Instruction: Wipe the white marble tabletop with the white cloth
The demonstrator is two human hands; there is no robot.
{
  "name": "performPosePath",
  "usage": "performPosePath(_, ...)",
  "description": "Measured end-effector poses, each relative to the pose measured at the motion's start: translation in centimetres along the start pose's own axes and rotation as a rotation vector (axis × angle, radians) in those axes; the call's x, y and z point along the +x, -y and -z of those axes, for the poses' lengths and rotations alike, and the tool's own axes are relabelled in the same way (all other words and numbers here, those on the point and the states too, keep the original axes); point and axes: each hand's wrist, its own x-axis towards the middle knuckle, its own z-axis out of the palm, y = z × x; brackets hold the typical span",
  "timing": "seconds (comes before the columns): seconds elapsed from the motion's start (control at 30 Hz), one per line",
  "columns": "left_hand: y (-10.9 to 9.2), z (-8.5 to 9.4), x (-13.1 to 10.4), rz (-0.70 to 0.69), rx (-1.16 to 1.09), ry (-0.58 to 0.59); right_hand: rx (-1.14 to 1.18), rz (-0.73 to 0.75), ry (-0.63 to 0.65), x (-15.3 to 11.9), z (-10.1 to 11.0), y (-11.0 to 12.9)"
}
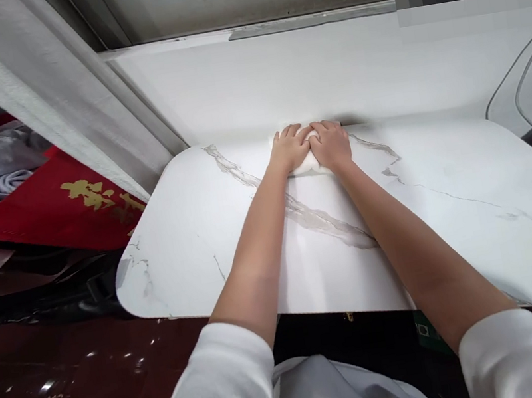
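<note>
A white folded cloth (pixel 311 163) lies on the white marble-patterned table (pixel 191 237), close to the table's far edge by the wall. My left hand (pixel 290 148) presses down on the cloth's left part, its fingers curled over it. Beside it, my right hand (pixel 332 144) grips the right part of the cloth from above. The two hands touch or nearly touch at the thumbs. Much of the cloth is hidden under my palms and fingers.
A white wall (pixel 228 90) rises behind the table. To the left hangs a pale curtain or post (pixel 56 84), with a red cloth with gold characters (pixel 89 200) beyond it. Thin cables (pixel 520 84) run down at the right. The dark red floor (pixel 73 384) is glossy.
</note>
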Motion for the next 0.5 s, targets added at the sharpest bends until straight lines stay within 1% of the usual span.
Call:
performPosePath(0.1,-0.5,0.1,-1.4,0.007,0.024,0.008,-0.011,0.026,0.004,-1.4,0.5,0.2)
performPosePath(0.2,-1.2,0.1,-3.9,-0.01,0.049,0.013,-0.04,0.032,0.006,-3.9,1.3,0.6)
performPosePath(0.27,-1.9,0.3,-6.3,-0.021,0.058,0.011,-0.054,0.051,0.015,-6.2,2.1,1.0)
performPosePath(0.33,-2.7,0.7,-9.3,-0.02,0.062,0.012,-0.058,0.079,0.044,-8.9,3.0,1.6)
performPosePath(0.43,-3.6,1.4,-14.0,-0.013,0.074,0.053,-0.021,0.073,0.136,-13.0,4.4,2.7)
performPosePath(0.5,-3.8,1.9,-17.0,-0.018,0.071,0.069,0.045,0.066,0.191,-15.5,5.2,3.6)
